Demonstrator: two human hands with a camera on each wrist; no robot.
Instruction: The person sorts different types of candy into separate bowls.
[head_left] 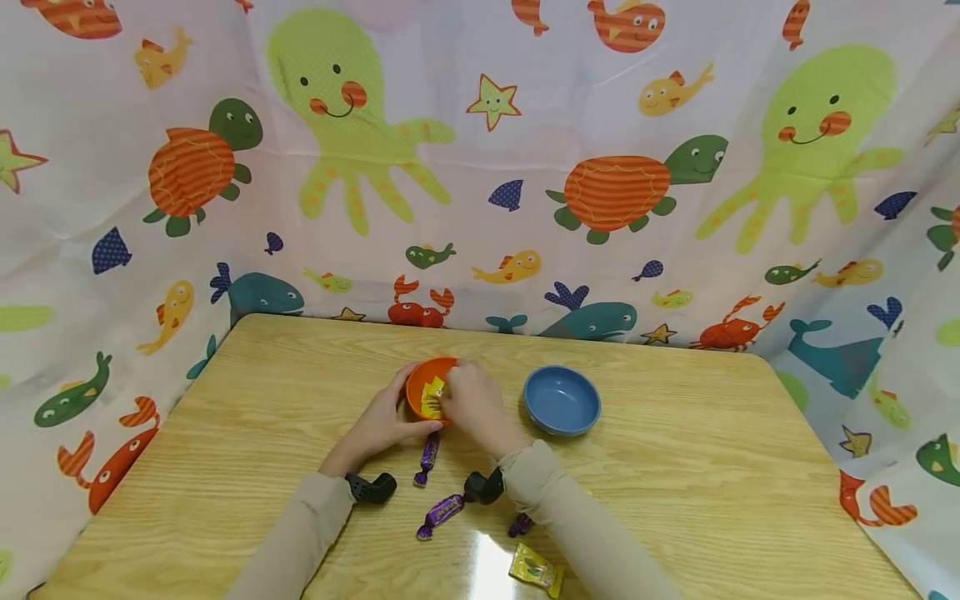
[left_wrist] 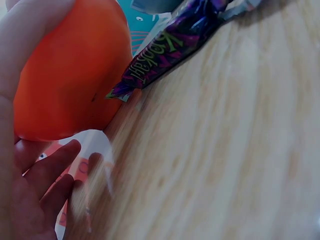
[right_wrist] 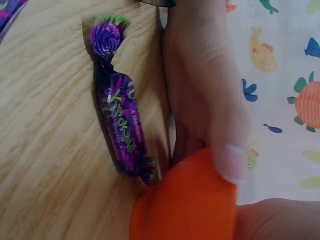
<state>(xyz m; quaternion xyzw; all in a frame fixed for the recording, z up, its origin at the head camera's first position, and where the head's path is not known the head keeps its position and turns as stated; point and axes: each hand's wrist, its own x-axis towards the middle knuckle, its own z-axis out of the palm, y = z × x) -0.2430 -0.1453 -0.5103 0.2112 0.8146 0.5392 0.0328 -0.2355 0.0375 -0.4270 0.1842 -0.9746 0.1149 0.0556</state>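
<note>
An orange bowl (head_left: 430, 367) stands on the table with yellow-wrapped candies (head_left: 432, 397) inside. My left hand (head_left: 382, 421) grips it from the left; in the left wrist view the fingers curl round the bowl's side, and the right wrist view shows the thumb on its rim. My right hand (head_left: 474, 402) reaches over the right side of the bowl, its fingertips down beside the yellow candies. Those fingertips are hidden, so whether they pinch a candy does not show. Close to the bowl's near side lies a purple-wrapped candy (right_wrist: 120, 117).
A blue bowl (head_left: 562, 402) stands right of the orange one. Nearer lie another purple candy (head_left: 442, 514), a purple candy partly under the right forearm (head_left: 520, 525), and a yellow-wrapped candy (head_left: 536, 568). A sea-animal curtain (head_left: 465, 225) hangs behind the wooden table (head_left: 697, 450).
</note>
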